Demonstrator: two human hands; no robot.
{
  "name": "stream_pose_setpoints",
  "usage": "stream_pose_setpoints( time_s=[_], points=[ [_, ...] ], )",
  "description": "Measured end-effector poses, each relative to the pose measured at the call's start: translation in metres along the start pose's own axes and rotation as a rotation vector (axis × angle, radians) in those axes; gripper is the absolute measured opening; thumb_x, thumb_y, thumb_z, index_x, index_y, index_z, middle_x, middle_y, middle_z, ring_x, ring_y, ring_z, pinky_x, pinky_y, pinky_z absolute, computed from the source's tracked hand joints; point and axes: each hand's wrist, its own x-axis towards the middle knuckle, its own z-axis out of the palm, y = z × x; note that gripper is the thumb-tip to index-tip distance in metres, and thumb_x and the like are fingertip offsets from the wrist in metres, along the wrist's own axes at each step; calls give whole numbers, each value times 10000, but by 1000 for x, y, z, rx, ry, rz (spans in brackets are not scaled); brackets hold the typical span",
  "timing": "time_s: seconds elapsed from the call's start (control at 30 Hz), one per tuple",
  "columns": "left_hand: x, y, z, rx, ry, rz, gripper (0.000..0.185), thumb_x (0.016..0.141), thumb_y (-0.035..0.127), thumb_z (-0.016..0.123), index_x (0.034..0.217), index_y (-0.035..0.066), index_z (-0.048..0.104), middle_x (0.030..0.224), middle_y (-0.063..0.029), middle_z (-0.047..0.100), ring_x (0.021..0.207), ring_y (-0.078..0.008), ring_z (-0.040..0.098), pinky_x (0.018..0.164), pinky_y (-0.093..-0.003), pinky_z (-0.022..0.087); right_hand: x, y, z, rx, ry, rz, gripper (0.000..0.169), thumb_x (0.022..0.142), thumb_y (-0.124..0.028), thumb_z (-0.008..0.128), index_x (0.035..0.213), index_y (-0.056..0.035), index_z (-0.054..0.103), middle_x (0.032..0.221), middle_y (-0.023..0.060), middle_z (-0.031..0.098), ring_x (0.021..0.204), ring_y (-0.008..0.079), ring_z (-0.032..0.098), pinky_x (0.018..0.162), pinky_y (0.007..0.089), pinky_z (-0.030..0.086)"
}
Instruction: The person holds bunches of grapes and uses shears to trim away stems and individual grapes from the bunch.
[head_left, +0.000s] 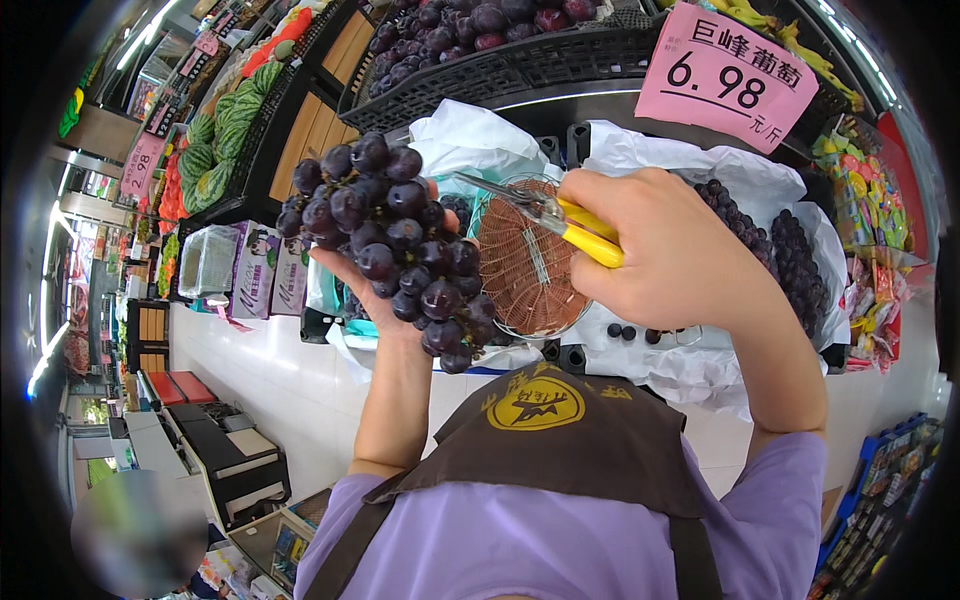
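Observation:
A large bunch of dark purple grapes (390, 240) rests on the upturned palm of my left hand (386, 307), whose fingertips show at the bunch's right side. My right hand (660, 247) grips pruning shears (592, 232) by their yellow handles. Their metal blades point left towards the bunch, with a small gap between the tips and the grapes. Below the shears is a round brown woven basket (525, 262) with a wire rim. Whether the blades are fully closed is hard to tell.
Paper-lined crates (637, 154) hold more grape bunches (799, 262) at right, with loose grapes (621, 331) near the front. Behind stands a black plastic crate of plums (487, 30). A pink price sign (727, 75) overhangs the back right. Watermelons (232, 135) and melon boxes (255, 270) are at left.

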Motion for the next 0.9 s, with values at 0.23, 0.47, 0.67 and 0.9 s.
stream_pose_setpoints(
  time_s=[0.23, 0.47, 0.67, 0.9],
  points=[
    [9, 22, -11, -234, -112, -122, 980, 645, 811, 506, 1346, 138, 383, 1290, -144, 462, 1044, -308, 533, 838, -503, 449, -27, 10, 49, 403, -45, 136, 256, 706, -128, 587, 923, -4, 532, 595, 184, 526, 566, 370, 549, 527, 413, 409],
    [19, 37, -35, -316, -160, -167, 946, 590, 660, 673, 1310, 111, 398, 1257, -118, 479, 1076, -282, 525, 879, -459, 413, -49, -6, 102, 403, -21, 68, 329, 681, -134, 622, 966, -10, 515, 716, 154, 580, 654, 354, 582, 591, 416, 455],
    [26, 38, -39, -394, -154, -189, 1049, 473, 422, 886, 1312, 68, 365, 1295, -31, 459, 1107, -227, 514, 911, -393, 360, -43, 1, 101, 530, -250, 109, 304, 693, -182, 621, 912, 19, 562, 708, 179, 594, 673, 371, 593, 602, 413, 460],
    [32, 33, -27, -422, -154, -194, 584, 792, 273, 682, 1276, 67, 428, 1271, -76, 458, 1088, -238, 529, 906, -392, 361, -25, 6, 80, 731, -533, 136, 270, 705, -193, 580, 876, 16, 581, 705, 161, 608, 657, 281, 609, 601, 357, 452]
  ],
)
